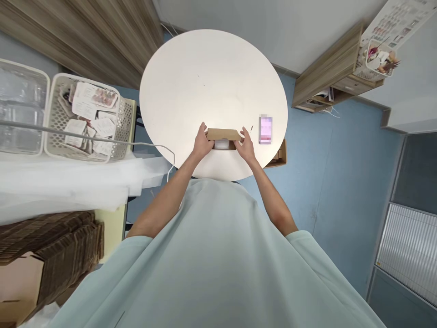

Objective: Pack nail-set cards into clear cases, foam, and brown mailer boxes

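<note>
Near the close edge of the round white table [211, 82], a small brown cardboard box [223, 134] sits between my two hands. Its lid panel is partly raised, and something whitish shows inside through the gap facing me. My left hand [204, 142] grips the box's left side, fingers at the lid's edge and thumb toward the front. At the right side my right hand [245, 145] holds it likewise, with fingertips on the lid's corner. A phone [265, 130] with a pinkish blurred screen lies on the table to the right of my right hand.
At left stand a white basket [118, 123] of printed packets and a bin of clear plastic containers [22, 105]. White wrapping sheets [68, 182] and stacked flat cardboard [68, 246] lie below them. A cable [146, 144] reaches the table's left edge. An open carton [280, 156] stands beneath the right edge.
</note>
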`<state>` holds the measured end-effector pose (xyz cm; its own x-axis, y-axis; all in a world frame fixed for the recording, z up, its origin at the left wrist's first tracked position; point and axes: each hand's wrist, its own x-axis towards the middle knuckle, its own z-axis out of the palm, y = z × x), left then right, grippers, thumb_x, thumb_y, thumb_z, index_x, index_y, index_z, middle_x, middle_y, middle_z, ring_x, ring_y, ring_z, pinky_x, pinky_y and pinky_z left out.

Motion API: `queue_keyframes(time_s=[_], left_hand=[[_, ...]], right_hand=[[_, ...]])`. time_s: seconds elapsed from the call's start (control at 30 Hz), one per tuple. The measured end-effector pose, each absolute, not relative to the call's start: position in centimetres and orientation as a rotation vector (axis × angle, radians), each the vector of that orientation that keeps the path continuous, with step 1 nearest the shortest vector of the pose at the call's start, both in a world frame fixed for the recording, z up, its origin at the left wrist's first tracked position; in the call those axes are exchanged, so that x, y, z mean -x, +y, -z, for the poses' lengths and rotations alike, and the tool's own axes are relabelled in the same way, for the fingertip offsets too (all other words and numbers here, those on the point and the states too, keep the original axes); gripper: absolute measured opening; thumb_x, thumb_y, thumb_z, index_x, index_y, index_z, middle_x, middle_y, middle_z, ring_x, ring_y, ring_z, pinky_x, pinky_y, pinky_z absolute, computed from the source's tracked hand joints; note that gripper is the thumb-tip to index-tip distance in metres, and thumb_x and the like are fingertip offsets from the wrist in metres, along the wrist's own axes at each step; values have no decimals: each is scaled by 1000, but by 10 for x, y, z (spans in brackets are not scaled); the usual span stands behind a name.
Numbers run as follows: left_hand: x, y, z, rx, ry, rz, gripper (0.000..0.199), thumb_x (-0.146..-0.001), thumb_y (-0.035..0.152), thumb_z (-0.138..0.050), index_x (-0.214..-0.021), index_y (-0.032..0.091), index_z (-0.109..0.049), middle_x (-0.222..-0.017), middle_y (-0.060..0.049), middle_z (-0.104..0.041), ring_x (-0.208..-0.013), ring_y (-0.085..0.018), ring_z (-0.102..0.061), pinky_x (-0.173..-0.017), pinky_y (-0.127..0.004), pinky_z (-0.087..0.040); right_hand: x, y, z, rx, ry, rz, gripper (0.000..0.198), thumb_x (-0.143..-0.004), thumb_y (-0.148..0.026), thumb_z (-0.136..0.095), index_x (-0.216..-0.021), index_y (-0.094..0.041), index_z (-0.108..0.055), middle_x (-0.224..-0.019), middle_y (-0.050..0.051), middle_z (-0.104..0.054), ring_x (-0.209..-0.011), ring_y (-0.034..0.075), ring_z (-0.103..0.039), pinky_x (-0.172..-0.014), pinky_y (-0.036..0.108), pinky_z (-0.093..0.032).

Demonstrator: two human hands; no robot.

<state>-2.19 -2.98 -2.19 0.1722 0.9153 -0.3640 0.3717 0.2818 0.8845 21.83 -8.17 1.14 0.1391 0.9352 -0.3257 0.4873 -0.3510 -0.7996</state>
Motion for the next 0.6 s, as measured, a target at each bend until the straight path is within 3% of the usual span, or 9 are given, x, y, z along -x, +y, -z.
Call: queue_keyframes(time_s=[0.2, 0.37, 0.6], left_hand=[[27, -77, 26, -1419, 1435, -544, 98, -93, 39, -78, -177, 16, -32, -176, -26, -45, -162, -44, -48, -134, -60, -41], [39, -100, 16, -1559, 1474, -512, 86, -100, 41, -68, -176, 19, -35, -180, -20, -42, -169, -39, -39, -139, -57, -34], [46, -100, -1, -1674, 1496, -430, 69, -103, 31, -58, -170, 21, -49, -175, -13, -54, -162, -34, -51, -137, -52, -39]], right_hand=[[-214, -128, -11, 1930, -1533, -1082, 74, -112, -54, -49, -177, -20, -35, -172, 21, -53, -158, 36, -55, -133, 61, -46], [-215, -147, -12, 1989, -1570, -1028, 72, -114, -50, -45, -177, -17, -34, -180, 17, -45, -168, 32, -43, -140, 56, -37], [-212, -146, -19, 2040, -1589, -1000, 63, -116, -48, -43, -169, -16, -47, -170, 18, -58, -159, 36, -55, -134, 57, -45]])
